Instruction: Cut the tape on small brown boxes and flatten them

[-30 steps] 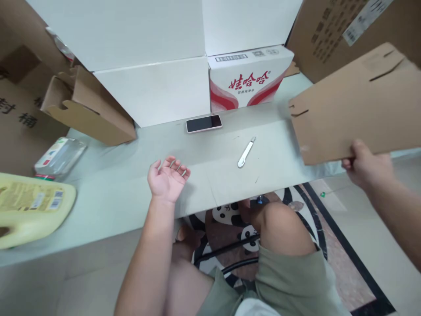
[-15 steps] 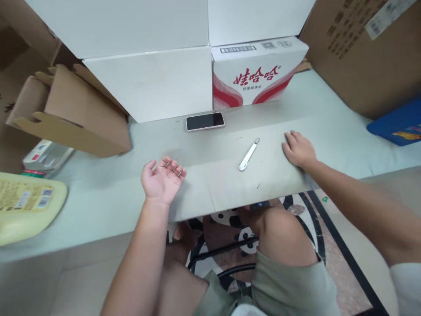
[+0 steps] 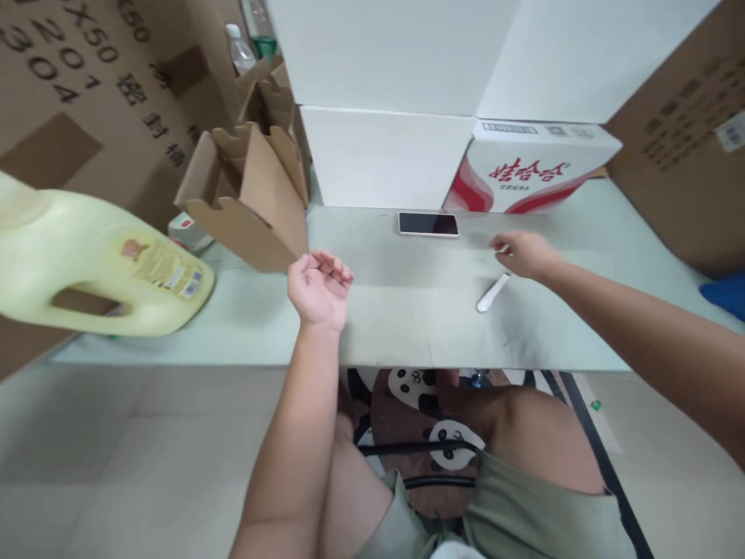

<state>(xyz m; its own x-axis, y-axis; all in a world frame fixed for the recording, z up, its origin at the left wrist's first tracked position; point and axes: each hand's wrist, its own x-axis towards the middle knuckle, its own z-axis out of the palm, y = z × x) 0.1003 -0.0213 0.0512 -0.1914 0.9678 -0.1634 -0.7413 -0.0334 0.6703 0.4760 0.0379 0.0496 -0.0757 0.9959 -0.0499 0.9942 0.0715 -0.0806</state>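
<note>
My left hand point(image 3: 320, 289) rests palm up near the table's front edge, fingers loosely curled and apart, with nothing in it. Over the right part of the table, my right hand point(image 3: 524, 254) hovers with bent fingers and a gap beside the thumb; it is slightly blurred and I see nothing held. Just below it lies a white utility knife point(image 3: 492, 295), its blade end close under the hand. A phone point(image 3: 429, 224) with a dark screen lies flat further back, between the two hands.
White boxes point(image 3: 387, 159) and a red-and-white water carton point(image 3: 527, 167) stand along the back. Brown cardboard holders point(image 3: 261, 210) and a pale yellow jug point(image 3: 116, 260) are on the left. A large brown carton point(image 3: 687, 155) and a blue object point(image 3: 725, 296) stand right.
My right hand has lifted off the table and moved in toward the knife, its fingers now bent. My left hand keeps about the same pose. The view has swung left.
</note>
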